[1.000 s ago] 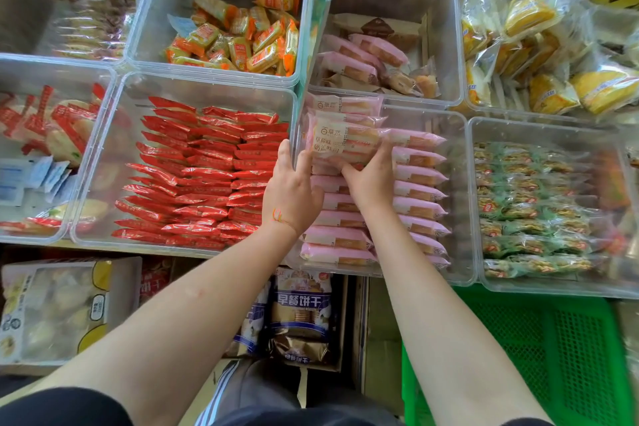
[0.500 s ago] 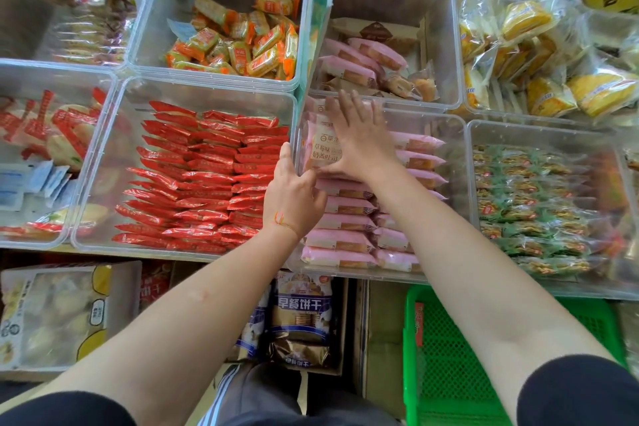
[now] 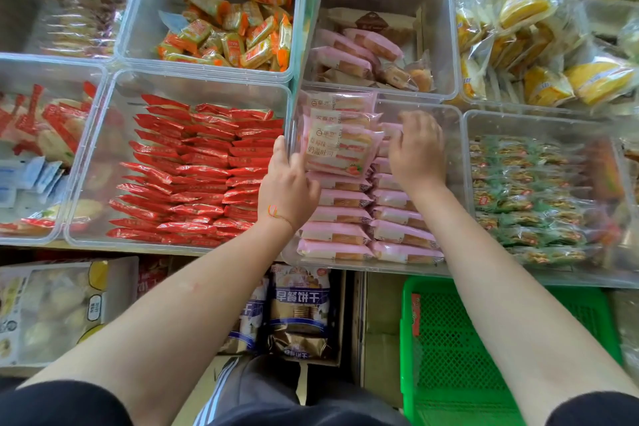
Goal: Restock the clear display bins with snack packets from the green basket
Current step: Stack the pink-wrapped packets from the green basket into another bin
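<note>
The soft, light pink plastic cake packets [image 3: 340,145] sit in the clear plastic bin [image 3: 453,135]; left hand [image 3: 288,185] grips a stack's side, right hand [image 3: 416,149] curls onto others; hold gently

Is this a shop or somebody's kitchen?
Most likely a snack shop. Clear display bins sit side by side, each holding many packets of one kind, like the red packets and pink packets. A green basket for restocking stands below.
</note>
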Available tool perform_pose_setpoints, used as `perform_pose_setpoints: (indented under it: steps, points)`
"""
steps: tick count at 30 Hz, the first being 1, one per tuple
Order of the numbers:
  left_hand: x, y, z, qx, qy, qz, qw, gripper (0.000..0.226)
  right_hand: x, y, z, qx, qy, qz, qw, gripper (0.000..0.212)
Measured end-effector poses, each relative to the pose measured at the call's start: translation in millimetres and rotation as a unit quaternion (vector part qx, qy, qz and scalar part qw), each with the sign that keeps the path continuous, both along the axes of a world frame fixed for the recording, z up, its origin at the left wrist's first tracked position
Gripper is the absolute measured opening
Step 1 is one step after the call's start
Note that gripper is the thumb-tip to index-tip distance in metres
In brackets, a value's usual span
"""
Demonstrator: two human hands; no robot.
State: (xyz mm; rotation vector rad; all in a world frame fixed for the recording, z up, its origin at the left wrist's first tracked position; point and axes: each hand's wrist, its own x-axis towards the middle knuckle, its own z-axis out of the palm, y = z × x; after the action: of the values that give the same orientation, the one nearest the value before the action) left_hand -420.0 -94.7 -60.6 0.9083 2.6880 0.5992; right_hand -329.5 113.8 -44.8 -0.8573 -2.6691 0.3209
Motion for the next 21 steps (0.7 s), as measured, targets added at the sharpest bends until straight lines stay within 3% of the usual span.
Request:
perform_pose_setpoints:
  steps: [2, 5, 8, 13, 21]
  points:
    - [2.4, 1.0, 4.8, 0.007, -0.006, 0.001, 1.000, 0.028, 24.0, 7.7, -21.2, -0.027, -0.113, -0.024, 0.993, 0.046]
    - [4.0, 1.5, 8.4, 0.011, -0.021, 0.002, 1.000, 0.032, 46.0, -2.6, -52.2, -0.045, -0.235, 0.008, 0.971, 0.065]
    - [2.5, 1.0, 5.9, 0.022, -0.041, 0.016, 0.999, 0.037, 45.8, -4.4, -62.6, -0.032, -0.244, 0.016, 0.969, 0.070]
    - [4.4, 3.3, 7.7, 0.003, -0.002, 0.000, 1.000, 0.073, 33.3, 6.7, -58.8, -0.036, -0.247, 0.020, 0.968, 0.067]
    - [-0.3, 1.9, -3.2, -0.034, 0.028, -0.005, 0.999, 0.079, 52.3, 9.6, -55.0, -0.038, -0.256, 0.146, 0.955, 0.068]
